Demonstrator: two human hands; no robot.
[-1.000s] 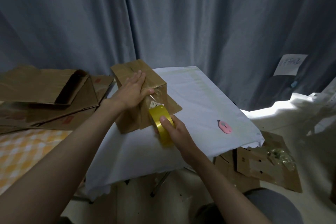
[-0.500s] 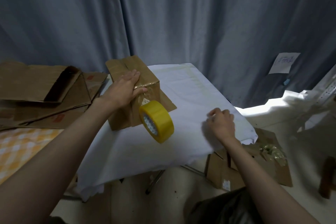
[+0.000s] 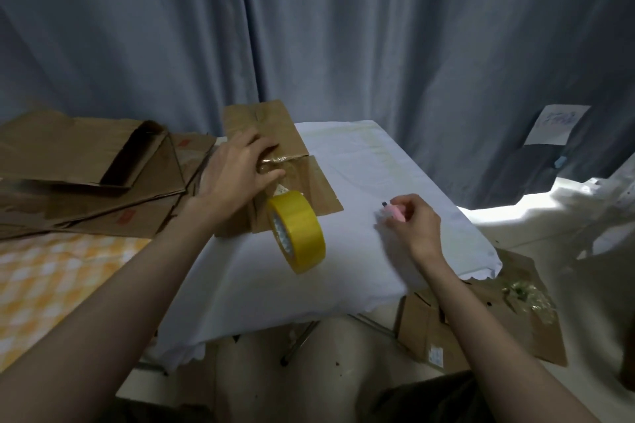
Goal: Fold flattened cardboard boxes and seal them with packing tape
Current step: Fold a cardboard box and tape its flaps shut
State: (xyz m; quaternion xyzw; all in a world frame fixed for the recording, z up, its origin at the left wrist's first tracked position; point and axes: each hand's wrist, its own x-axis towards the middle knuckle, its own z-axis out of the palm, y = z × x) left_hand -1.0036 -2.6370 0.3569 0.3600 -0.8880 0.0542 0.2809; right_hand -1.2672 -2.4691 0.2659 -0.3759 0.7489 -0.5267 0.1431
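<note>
Grey curtain fills the back. White-covered table in the middle; stack of flattened cardboard boxes to its left, over a yellow checked cloth. Folded cardboard box sits on the table's far-left corner, one flap flat on the cloth toward the camera. Left hand rests on the box top, fingers spread flat over the shiny taped seam. Yellow packing tape roll stands on edge just in front of the box (strip still runs up to the seam). Right hand, apart to the right, pinches a small pink cutter with curled fingers, above the tabletop.
</note>
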